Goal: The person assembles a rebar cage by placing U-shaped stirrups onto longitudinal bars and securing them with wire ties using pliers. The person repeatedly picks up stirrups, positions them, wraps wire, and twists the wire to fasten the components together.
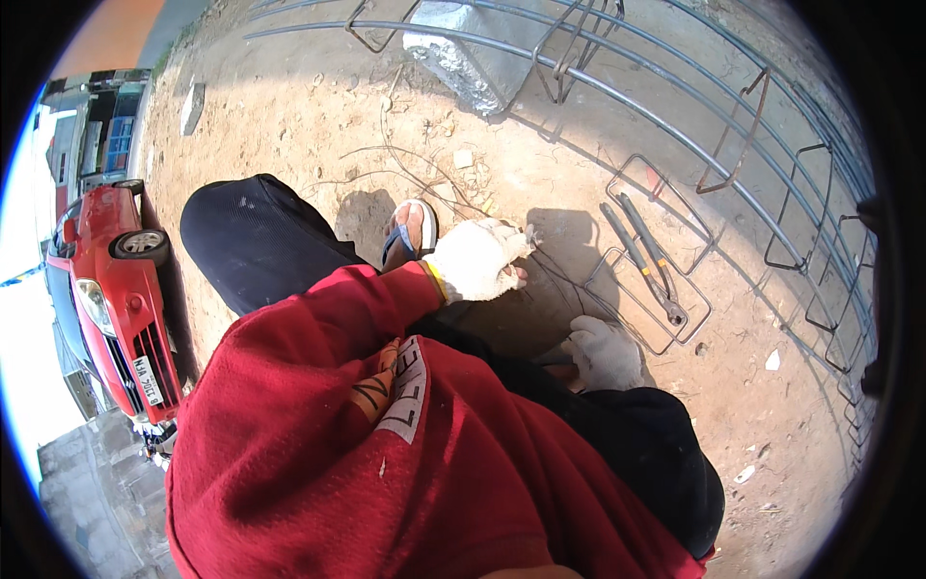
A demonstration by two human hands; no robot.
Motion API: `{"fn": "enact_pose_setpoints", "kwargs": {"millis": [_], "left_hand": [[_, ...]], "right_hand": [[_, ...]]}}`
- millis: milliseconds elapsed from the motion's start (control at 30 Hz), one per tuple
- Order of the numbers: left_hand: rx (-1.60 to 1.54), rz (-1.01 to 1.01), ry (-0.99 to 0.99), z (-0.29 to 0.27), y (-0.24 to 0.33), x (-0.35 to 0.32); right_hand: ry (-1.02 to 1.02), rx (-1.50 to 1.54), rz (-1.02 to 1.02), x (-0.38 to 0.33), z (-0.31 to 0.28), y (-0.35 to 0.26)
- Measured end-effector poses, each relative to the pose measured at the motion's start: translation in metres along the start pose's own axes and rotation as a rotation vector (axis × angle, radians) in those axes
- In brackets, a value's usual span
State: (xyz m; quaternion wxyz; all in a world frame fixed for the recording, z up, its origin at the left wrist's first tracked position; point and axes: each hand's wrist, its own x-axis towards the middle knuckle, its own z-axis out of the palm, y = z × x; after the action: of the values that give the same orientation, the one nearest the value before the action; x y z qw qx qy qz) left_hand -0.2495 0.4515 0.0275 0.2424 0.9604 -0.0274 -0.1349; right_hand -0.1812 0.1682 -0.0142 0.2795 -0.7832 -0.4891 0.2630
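Dirt ground (540, 174): thin wire (564, 280) runs between both gloved grips.

Gloved left hand (479, 259) and right hand (604, 352) grip thin wire (569, 285).

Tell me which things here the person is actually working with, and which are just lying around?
In use:
left hand, gloved, gripping thin wire
right hand, gloved, on the wire
rectangular rebar stirrups beside the hands

Lying about:
pliers resting on the stirrups
long rebar cage
red car
scraps on the dirt

Harsh sunlight, sharp dark shadows, blown-out glare at left, fisheye-bent edges, black vignette.
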Motion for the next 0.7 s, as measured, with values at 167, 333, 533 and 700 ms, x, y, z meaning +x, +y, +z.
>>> {"fn": "enact_pose_setpoints", "kwargs": {"millis": [167, 333, 533, 700], "left_hand": [[0.027, 0.158, 0.438, 0.020, -0.016, 0.016], [-0.101, -1.241, 1.061, -0.030, -0.161, 0.028], [0.172, -1.421, 0.456, -0.017, -0.241, 0.021], [-0.338, -1.240, 0.949, -0.010, -0.206, 0.043]], "right_hand": [[-0.058, 0.017, -0.074, -0.001, 0.000, 0.013], [-0.029, 0.195, -0.037, -0.011, 0.004, 0.028], [0.016, 0.293, -0.131, -0.012, 0.004, 0.029], [0.075, -0.025, -0.061, -0.022, -0.019, 0.034]]}}
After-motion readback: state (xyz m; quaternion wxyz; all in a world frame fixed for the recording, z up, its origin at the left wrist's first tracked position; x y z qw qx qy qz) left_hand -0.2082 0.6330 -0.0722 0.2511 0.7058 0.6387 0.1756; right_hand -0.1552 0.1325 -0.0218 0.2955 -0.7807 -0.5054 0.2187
